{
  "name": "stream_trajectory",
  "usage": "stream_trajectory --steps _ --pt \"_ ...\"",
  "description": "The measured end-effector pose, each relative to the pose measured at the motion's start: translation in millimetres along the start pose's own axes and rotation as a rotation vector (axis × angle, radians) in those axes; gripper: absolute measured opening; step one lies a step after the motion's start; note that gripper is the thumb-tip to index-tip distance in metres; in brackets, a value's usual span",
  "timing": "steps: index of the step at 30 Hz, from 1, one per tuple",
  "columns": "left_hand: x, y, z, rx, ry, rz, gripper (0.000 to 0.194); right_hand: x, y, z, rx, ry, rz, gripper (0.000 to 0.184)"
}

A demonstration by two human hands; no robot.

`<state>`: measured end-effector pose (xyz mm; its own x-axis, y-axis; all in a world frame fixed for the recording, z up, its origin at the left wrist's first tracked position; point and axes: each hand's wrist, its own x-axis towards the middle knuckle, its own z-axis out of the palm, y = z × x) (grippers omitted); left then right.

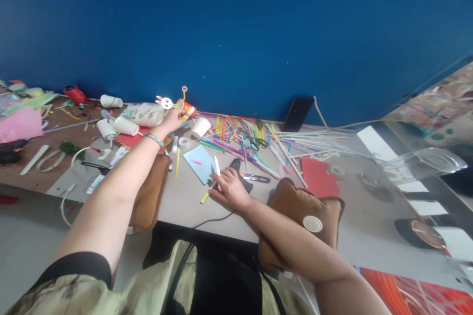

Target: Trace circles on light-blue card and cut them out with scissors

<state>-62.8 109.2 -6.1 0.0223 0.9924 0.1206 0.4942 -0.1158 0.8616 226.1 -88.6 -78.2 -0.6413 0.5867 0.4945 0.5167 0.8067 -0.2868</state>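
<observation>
My left hand (175,120) reaches to the foot of the blue wall, its fingers closed at a red paper cup (190,109). A rabbit-face cutout (167,103) and a small disc on a yellow stem (184,89) stick up beside that cup. A yellowish piece shows at the fingertips, too small to name. My right hand (233,188) rests low over the table with a slim white pen (217,166) at its curled fingers. Under its thumb side lies a yellow stick (204,198). A black glue gun (236,166) sits just behind that hand, partly hidden. Light blue paper (195,160) lies to its left.
Many coloured straws (236,133), with scissors (253,143) among them, spread along the back. A white paper cup (201,128) and tape roll (184,143) are nearby. Brown pouches (150,194) flank the work area. A dark phone (297,113) leans on the wall; red paper (318,177) lies right.
</observation>
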Motion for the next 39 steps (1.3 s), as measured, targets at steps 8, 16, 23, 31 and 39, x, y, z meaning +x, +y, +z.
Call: stream_trajectory --steps 8,16,23,31,39 --pt "-67 45 7.1 -0.755 -0.323 -0.132 0.028 1 0 -1 0.024 0.005 0.012 0.033" --pt "-97 56 23.7 -0.824 -0.28 -0.239 0.022 1 0 1 0.016 0.001 0.014 0.032" --pt "-105 55 28.9 -0.778 -0.304 -0.276 0.022 1 0 2 -0.004 0.022 -0.008 0.034" --pt "-112 33 57.4 -0.555 -0.227 -0.3 0.028 1 1 1 0.0 0.001 0.005 0.033" --pt "-113 12 72.7 -0.18 -0.328 0.012 0.023 1 0 1 0.026 -0.007 0.018 0.034"
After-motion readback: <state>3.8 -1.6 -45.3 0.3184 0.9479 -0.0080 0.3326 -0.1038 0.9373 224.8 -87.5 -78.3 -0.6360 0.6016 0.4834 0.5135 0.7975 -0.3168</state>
